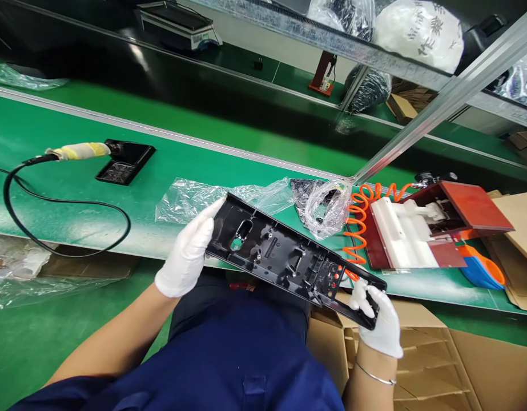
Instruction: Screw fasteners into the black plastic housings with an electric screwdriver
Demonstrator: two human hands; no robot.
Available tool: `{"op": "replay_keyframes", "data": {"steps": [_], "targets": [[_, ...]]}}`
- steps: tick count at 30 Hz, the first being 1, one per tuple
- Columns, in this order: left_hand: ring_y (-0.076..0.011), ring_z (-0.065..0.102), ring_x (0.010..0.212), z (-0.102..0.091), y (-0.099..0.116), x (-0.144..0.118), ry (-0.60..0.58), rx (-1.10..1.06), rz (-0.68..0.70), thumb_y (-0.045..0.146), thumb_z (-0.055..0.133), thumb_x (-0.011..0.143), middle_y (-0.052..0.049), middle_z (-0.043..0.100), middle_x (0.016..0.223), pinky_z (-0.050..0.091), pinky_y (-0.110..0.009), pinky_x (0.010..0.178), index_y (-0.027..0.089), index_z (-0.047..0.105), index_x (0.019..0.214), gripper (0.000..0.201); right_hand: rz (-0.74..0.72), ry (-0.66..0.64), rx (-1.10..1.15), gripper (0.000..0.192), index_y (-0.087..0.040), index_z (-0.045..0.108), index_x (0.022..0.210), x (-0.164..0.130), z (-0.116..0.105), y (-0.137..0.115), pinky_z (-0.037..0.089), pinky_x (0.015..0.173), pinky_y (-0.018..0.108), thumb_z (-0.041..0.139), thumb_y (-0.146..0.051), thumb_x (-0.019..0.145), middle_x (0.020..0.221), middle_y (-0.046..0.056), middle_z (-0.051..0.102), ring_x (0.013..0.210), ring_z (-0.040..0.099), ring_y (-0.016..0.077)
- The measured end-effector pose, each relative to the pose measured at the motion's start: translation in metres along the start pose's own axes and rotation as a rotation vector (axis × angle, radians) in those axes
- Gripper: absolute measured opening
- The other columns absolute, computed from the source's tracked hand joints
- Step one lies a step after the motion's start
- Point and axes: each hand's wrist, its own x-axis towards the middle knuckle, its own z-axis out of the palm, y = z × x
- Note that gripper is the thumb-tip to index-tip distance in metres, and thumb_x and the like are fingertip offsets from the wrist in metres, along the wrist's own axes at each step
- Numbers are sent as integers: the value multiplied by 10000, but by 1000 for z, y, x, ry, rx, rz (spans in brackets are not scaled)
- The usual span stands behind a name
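Note:
I hold a long black plastic panel (284, 257) with ribs, slots and holes, tilted down to the right above my lap. My left hand (188, 254), in a white glove, grips its left end. My right hand (377, 319), also gloved in white, grips its lower right end, with fingers through an opening. The panel hangs over the front edge of the green bench (75, 200).
Clear plastic bags (194, 197) lie on the bench behind the panel. A red and white fixture (421, 228) with an orange coiled hose (359, 220) stands at right. A soldering iron (79, 151) rests on a black stand (126, 162), cable looping left. Cardboard boxes (430, 354) sit below right.

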Motion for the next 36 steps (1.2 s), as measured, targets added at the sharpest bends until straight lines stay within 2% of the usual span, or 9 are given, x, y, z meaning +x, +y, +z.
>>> {"op": "replay_keyframes", "data": {"steps": [7, 11, 15, 19, 22, 36], "targets": [[-286, 451, 1499, 2, -6, 5, 24, -84, -30, 583, 668, 932, 22, 607, 1503, 349, -432, 1298, 332, 737, 1300, 451, -81, 9, 29, 320, -160, 525, 728, -18, 6, -15, 380, 455, 185, 706, -419, 784, 474, -62, 260, 421, 256, 25], [-292, 475, 1481, 2, -10, 8, 22, -106, -32, 584, 682, 918, 19, 637, 1468, 349, -446, 1300, 334, 751, 1275, 441, -107, 40, 26, 243, -164, 621, 903, -31, 17, -26, 386, 457, 195, 671, -387, 819, 510, -71, 288, 407, 248, 17], [-305, 492, 1468, 2, -12, 9, 43, -133, -49, 596, 696, 902, 9, 653, 1449, 353, -469, 1298, 323, 763, 1254, 450, -143, 89, 46, 294, -157, 634, 1022, -41, 26, -31, 371, 432, 196, 664, -370, 822, 523, -76, 299, 403, 231, 16], [-306, 494, 1467, 3, -13, 10, 53, -148, -54, 594, 719, 885, 2, 657, 1444, 337, -468, 1305, 313, 771, 1237, 453, -168, 108, 67, 207, -172, 580, 911, -43, 26, -32, 375, 425, 189, 670, -330, 813, 525, -78, 272, 394, 255, 18], [-308, 496, 1465, 3, -14, 10, 55, -160, -67, 592, 716, 889, -13, 653, 1450, 346, -468, 1298, 296, 766, 1247, 466, -158, 90, 87, 208, -179, 525, 850, -42, 23, -32, 386, 425, 202, 678, -313, 807, 528, -76, 287, 394, 263, 25], [-300, 452, 1499, -1, -21, 14, 42, -23, -55, 637, 629, 911, -53, 628, 1482, 372, -443, 1275, 254, 706, 1323, 567, -197, -19, 16, 182, -185, 571, 933, -37, 19, -31, 385, 438, 215, 644, -333, 857, 502, -71, 302, 387, 270, 34]]}}
